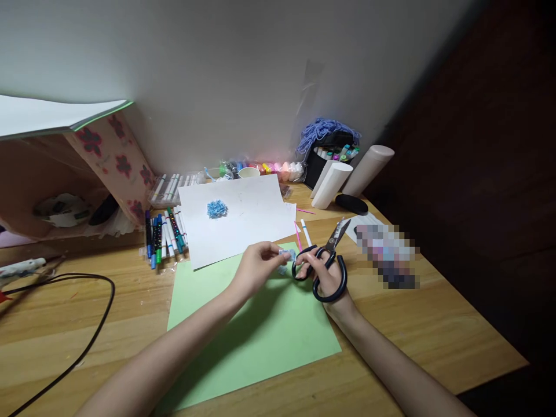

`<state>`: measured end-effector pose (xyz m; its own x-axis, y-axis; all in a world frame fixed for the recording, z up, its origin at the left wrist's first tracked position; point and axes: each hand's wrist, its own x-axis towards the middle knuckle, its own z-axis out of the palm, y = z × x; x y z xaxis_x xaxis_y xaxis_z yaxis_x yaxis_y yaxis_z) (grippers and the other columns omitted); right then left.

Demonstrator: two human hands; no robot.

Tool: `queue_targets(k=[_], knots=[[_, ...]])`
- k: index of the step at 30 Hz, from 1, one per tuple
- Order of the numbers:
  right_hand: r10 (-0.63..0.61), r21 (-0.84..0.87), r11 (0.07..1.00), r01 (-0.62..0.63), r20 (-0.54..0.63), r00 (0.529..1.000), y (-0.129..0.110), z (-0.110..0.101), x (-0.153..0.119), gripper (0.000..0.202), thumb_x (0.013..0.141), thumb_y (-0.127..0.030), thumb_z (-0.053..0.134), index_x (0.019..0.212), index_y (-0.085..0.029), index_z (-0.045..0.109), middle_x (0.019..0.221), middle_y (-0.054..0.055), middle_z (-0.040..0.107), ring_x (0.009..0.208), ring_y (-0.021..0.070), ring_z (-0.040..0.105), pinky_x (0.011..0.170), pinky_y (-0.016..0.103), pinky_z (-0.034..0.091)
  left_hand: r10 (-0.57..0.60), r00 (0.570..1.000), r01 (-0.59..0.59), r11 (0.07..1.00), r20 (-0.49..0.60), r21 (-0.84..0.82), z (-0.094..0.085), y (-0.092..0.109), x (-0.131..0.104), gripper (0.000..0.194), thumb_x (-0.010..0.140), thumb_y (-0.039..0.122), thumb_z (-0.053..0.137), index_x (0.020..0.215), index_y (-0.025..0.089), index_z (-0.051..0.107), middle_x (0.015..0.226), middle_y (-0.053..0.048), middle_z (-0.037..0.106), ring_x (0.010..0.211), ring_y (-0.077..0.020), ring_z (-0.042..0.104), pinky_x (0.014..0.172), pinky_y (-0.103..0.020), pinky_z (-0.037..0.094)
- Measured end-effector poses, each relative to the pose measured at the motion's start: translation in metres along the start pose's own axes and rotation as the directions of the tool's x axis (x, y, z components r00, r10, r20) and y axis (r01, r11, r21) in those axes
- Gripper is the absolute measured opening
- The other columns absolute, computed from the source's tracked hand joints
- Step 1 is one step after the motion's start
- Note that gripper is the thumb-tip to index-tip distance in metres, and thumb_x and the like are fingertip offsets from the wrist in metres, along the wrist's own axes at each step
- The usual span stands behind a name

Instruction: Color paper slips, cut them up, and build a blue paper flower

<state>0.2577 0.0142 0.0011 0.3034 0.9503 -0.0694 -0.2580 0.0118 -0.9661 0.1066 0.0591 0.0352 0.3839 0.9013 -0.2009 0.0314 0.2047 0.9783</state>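
Head view: a small shredded blue pile (216, 209) sits on white paper (243, 231), apparently finished work. Over pale-green paper (256, 353), your left hand (256, 267) pinches a pale-blue scrap (287, 255) (seemingly unshredded); just beside, your right hand (329, 279) grips black-handled metal scissors (330, 243).

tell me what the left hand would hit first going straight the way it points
Probably the near loop of the black-handled scissors in the right hand, just past the pale blue scrap the left hand holds; depth is unclear.
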Motion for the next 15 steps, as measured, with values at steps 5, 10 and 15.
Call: queue_targets(k=[5, 10, 15], knots=[[0.349, 0.02, 0.923, -0.384, 0.377, 0.858, 0.002, 0.004, -0.017, 0.061, 0.069, -0.078, 0.046, 0.078, -0.017, 0.052, 0.056, 0.001, 0.061, 0.046, 0.014, 0.059, 0.056, 0.032, 0.054, 0.017, 0.987, -0.021, 1.0, -0.159, -0.021, -0.015, 0.012, 0.006, 0.03, 0.061, 0.038, 0.078, 0.074, 0.012, 0.07, 0.073, -0.005, 0.07, 0.07, -0.0145, 0.062, 0.069, -0.026, 0.047], [0.324, -0.169, 0.945, -0.281, 0.614, 0.72, 0.012, 0.002, -0.037, 0.075, 0.07, -0.086, 0.025, 0.085, -0.017, 0.05, 0.062, 0.002, 0.059, 0.051, 0.0142, 0.059, 0.055, 0.029, 0.049, -0.034, 0.967, 0.011, 0.996, -0.253, -0.091, -0.024, 0.02, 0.009, 0.033, 0.056, 0.036, 0.082, 0.072, 0.013, 0.065, 0.069, -0.004, 0.068, 0.071, -0.0149, 0.063, 0.069, -0.026, 0.048], [0.313, -0.241, 0.948, -0.206, 0.605, 0.733, 0.008, 0.004, -0.043, 0.077, 0.066, -0.089, 0.022, 0.085, -0.018, 0.046, 0.056, -0.001, 0.054, 0.045, 0.0126, 0.053, 0.048, 0.026, 0.045, -0.035, 0.974, 0.027, 0.999, -0.223, -0.04, -0.019, 0.02, 0.006, 0.032, 0.058, 0.036, 0.081, 0.072, 0.013, 0.064, 0.068, -0.004, 0.067, 0.07, -0.0142, 0.062, 0.065, -0.025, 0.046]])
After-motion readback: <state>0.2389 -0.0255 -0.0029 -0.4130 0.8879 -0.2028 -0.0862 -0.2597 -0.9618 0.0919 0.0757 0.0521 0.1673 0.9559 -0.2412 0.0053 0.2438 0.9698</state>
